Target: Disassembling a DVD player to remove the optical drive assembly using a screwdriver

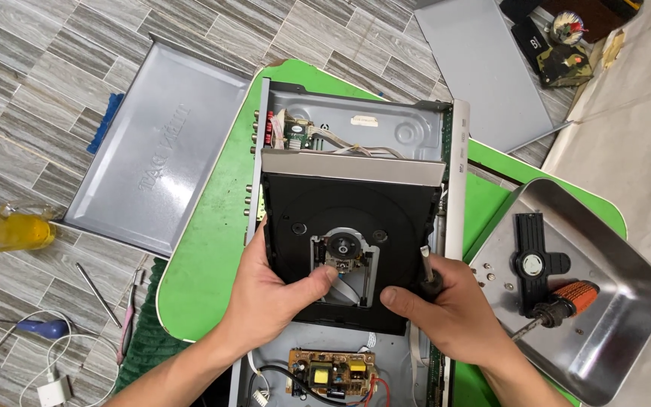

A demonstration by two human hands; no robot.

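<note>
The fingers (318,283) of the left hand (273,294) are closed on the near left edge of a black disc drive mechanism (352,226), with the thumb pressed on top beside the small laser lens assembly (338,249) at its centre. The right hand (453,309) is clenched around the dark handle of a screwdriver (427,271), its metal shaft pointing up along the drive's right edge, while the thumb rests on the drive's near right corner.

The drive is held, slightly raised, over the open grey metal chassis (356,120) of a disc player, which lies on a green surface (205,256). A brown power board (329,371) is seen inside the chassis at the near end, and a small green board with wires (299,132) at the far end.

The drive is judged to be light but fragile – a stiff plastic frame with a delicate lens and a thin ribbon cable under it. It is best gripped by its outer edges, away from the lens and cable.

To the right, a steel tray (627,294) holds a black plastic clamp piece (536,260) and an orange-handled screwdriver (566,301). To the left, the grey metal cover (160,151) lies on the tiled floor (32,75) – beyond it, a yellowish bottle (9,230) and a white cable (47,362).
</note>
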